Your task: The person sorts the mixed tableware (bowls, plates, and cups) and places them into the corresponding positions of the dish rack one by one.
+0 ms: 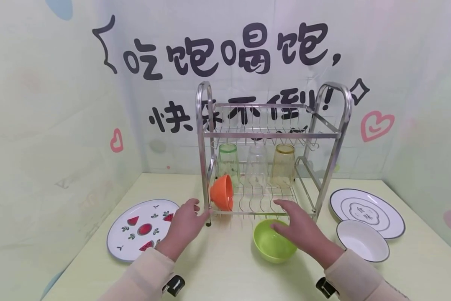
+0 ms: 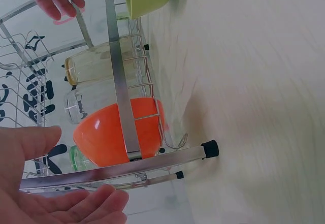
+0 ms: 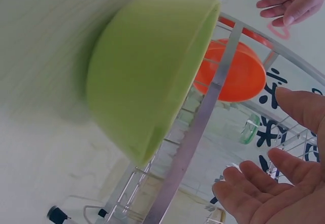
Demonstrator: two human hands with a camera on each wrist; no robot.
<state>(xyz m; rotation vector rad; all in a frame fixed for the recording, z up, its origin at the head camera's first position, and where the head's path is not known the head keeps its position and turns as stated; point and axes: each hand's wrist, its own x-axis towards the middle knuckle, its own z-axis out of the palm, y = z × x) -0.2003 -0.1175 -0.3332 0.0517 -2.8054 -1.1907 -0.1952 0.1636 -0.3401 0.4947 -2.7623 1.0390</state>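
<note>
An orange bowl stands tipped on its side at the left end of the lower tier of a metal dish rack. My left hand is beside the rack's front left post, fingers loosely extended and holding nothing. On the table in front of the rack sits a lime green bowl, its opening facing up. Over that bowl's right side hovers my right hand, thumb and fingers spread apart. In the right wrist view, a gap shows between these fingers and the green bowl.
Upside down in the lower tier stand a green-rimmed glass, a clear glass and an amber glass. A watermelon-patterned plate lies at left. At right, a white bowl overlaps a dark-rimmed plate.
</note>
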